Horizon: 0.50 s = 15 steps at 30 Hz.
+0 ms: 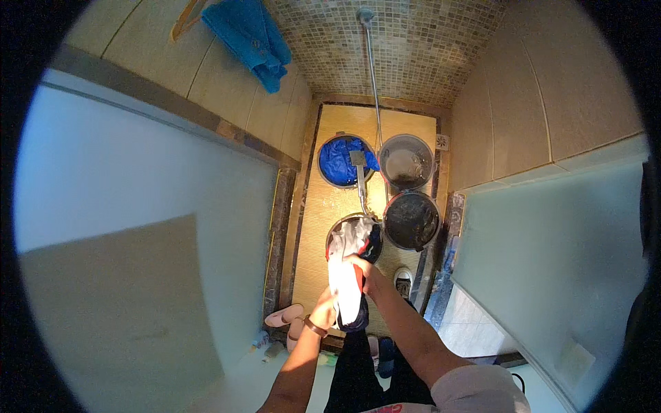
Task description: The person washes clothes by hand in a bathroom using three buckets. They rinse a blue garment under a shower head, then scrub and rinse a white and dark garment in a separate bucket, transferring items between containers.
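Note:
A white garment [346, 279] with red and dark parts stretches between my hands, brightly lit by sun. My left hand [325, 308] is closed on its near left edge; a brown band circles that wrist. My right hand [365, 270] grips it on the right, beside a red patch. The garment's far end hangs into a dark bucket [376, 255] just beyond my hands. Its near end is dark and hangs low over my legs. The glare hides the fabric's detail and some of my fingertips.
A bucket with blue cloth [339, 160] stands at the far left, a shower head [357, 158] over it. Two more buckets, a grey one [406, 157] and a dark one [411, 224], stand right. Pink slippers [284, 315] lie left. Glass panels [551, 255] flank the ribbed floor.

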Tool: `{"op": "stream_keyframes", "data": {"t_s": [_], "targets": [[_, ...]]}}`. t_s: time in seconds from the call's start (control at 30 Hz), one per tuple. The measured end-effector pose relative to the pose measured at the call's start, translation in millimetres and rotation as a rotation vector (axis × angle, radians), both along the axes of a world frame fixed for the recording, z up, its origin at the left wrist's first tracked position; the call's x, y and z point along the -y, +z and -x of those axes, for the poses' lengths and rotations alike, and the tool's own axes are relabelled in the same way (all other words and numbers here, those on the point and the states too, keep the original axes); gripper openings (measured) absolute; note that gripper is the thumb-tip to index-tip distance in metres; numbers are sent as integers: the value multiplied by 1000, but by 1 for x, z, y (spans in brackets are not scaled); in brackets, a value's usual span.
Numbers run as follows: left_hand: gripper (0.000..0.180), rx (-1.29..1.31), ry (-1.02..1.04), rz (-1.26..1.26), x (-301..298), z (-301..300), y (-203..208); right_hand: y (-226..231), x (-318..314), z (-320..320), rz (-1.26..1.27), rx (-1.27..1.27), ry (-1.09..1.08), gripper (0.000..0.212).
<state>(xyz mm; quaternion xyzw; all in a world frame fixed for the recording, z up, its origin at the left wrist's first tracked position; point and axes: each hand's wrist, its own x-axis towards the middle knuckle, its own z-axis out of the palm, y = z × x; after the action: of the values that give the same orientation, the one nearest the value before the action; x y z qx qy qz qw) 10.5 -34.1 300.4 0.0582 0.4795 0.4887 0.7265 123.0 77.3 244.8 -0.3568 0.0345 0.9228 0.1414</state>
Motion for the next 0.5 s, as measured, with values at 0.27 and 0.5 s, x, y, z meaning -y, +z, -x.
{"op": "stream_keyframes", "data": {"t_s": [0.27,0.5], "targets": [[75,272,243,-8,-22,3,-77,18,34,-28,101,150,197,41],[40,502,285,225,-51,18,-104,4,31,-29,-47,217,533,45]]}}
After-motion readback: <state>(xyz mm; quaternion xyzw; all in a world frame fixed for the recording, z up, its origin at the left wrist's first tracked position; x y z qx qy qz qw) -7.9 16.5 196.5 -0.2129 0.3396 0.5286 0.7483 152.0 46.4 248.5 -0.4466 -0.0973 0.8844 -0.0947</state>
